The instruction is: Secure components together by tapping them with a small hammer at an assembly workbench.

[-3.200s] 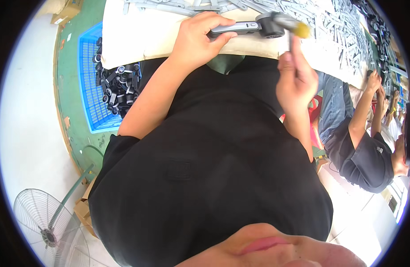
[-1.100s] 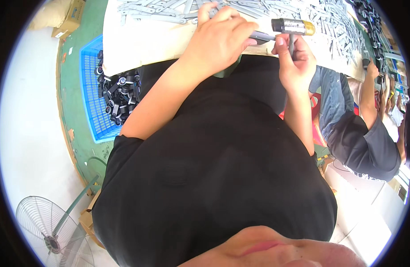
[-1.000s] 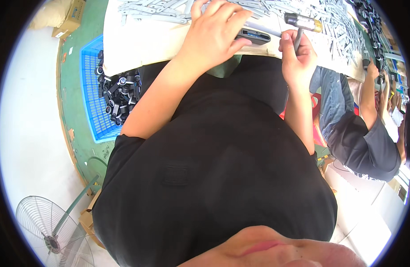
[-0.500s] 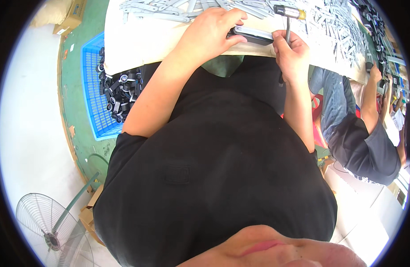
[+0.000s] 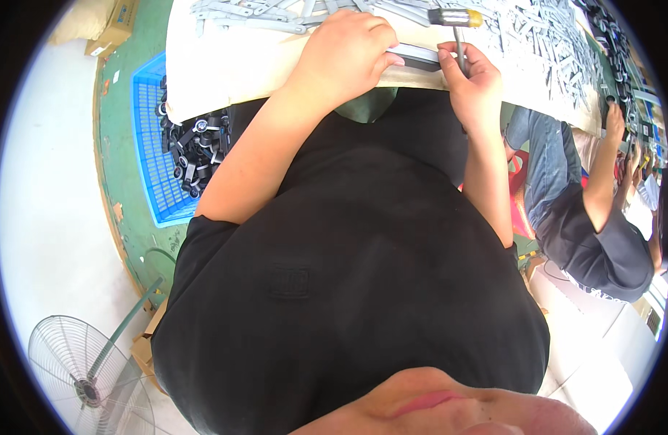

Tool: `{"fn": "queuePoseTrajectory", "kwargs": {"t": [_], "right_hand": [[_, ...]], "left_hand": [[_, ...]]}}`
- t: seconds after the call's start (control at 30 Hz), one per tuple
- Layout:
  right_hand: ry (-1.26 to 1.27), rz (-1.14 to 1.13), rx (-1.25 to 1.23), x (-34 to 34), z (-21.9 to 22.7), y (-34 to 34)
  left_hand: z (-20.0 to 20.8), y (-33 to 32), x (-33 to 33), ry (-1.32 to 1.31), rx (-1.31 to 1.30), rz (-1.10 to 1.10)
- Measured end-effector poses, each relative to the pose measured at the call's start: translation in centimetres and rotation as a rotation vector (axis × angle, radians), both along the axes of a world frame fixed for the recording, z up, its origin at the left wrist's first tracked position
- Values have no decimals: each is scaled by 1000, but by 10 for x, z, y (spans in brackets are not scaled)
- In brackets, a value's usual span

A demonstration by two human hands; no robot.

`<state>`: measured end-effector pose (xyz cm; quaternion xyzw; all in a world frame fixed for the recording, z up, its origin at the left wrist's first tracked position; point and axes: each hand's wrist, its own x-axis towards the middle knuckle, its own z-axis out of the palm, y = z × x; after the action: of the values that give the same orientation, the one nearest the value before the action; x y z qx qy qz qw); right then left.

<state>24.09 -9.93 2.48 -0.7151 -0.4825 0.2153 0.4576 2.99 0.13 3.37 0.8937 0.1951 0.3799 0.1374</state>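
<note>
At the near edge of the table lies a long black part with a grey metal strip on its top. My left hand grips its left end, thumb at the near side and fingers curled over. A small hammer with a dark and yellow head is in my right hand, its thin handle running down through the closed fingers. The right thumb and forefinger are beside the right end of the black part; whether they touch it I cannot tell.
Flat grey metal strips cover the table's far and right parts. A blue basket of black parts stands on the floor at left. A fan stands at lower left. A co-worker works at right.
The hammer head has shifted slightly left, its handle more upright in my right hand. My left hand has turned a little over the part, and its fingers are closer together.
</note>
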Motion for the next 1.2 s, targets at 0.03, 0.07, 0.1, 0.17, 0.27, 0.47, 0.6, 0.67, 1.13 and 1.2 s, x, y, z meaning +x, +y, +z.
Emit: {"fn": "queuePoseTrajectory", "kwargs": {"t": [0.03,0.07,0.1,0.17,0.27,0.47,0.6,0.67,1.13,1.2], "right_hand": [[-19,24,10,-1,-1,0],[-19,21,10,-2,0,-1],[-65,37,7,-2,0,-2],[-111,51,5,-2,0,-2],[-67,71,7,0,-4,-3],[-140,61,33,-6,-4,-3],[-158,38,150,-9,-10,-3],[-164,37,176,-10,-7,-5],[-10,236,333,14,9,-46],[-134,190,456,18,15,-58]], "left_hand": [[1,-3,1,48,54,48],[2,-6,3,96,109,96],[2,-7,5,96,109,95],[1,-11,11,73,221,147],[11,-26,20,279,306,247],[3,-39,37,293,206,194],[-22,-39,51,28,283,184],[-25,-39,48,-28,162,201],[-24,-34,47,-25,147,178],[-26,-35,48,-38,164,193]]}}
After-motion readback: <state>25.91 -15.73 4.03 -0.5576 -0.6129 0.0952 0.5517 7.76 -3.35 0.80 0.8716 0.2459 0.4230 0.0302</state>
